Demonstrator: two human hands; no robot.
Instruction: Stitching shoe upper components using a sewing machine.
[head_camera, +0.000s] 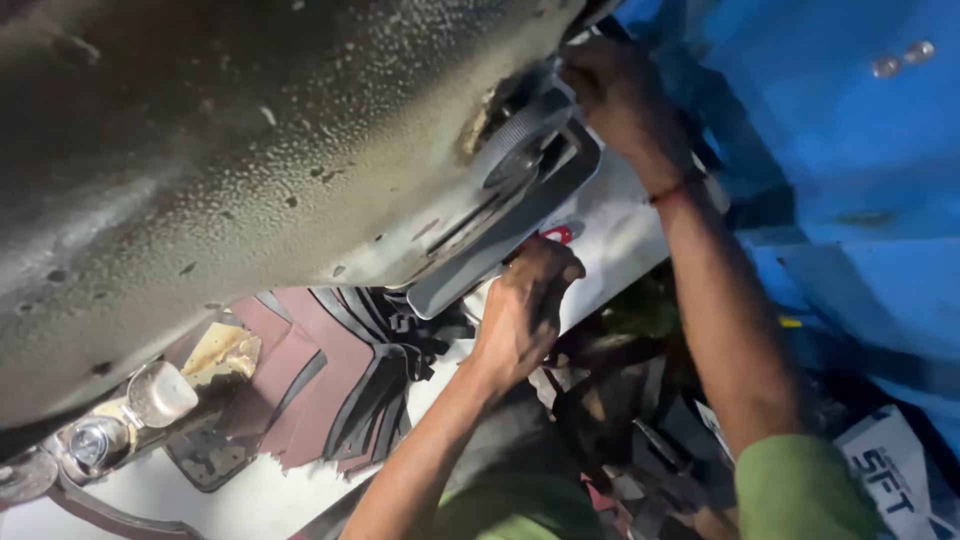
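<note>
I look up at the grimy, oil-spattered underside of a large grey metal housing (220, 150). A flat metal plate (500, 240) with a ribbed round fitting (520, 130) sits against its lower edge. My left hand (525, 305) is closed around the plate's lower rim, fingers curled on it, beside a small red mark. My right hand (615, 90) reaches up to the plate's top end by the housing's edge, fingers curled there; what it grips is hidden. A thin red band circles my right wrist. Green sleeves show at the bottom.
A blue painted panel (830, 120) with two shiny rivets fills the right side. Dark rubber or gasket strips (370, 380) lie on a white surface (230, 500) below. Shiny metal fittings (150, 400) sit at lower left. A printed white box (890, 470) is at lower right.
</note>
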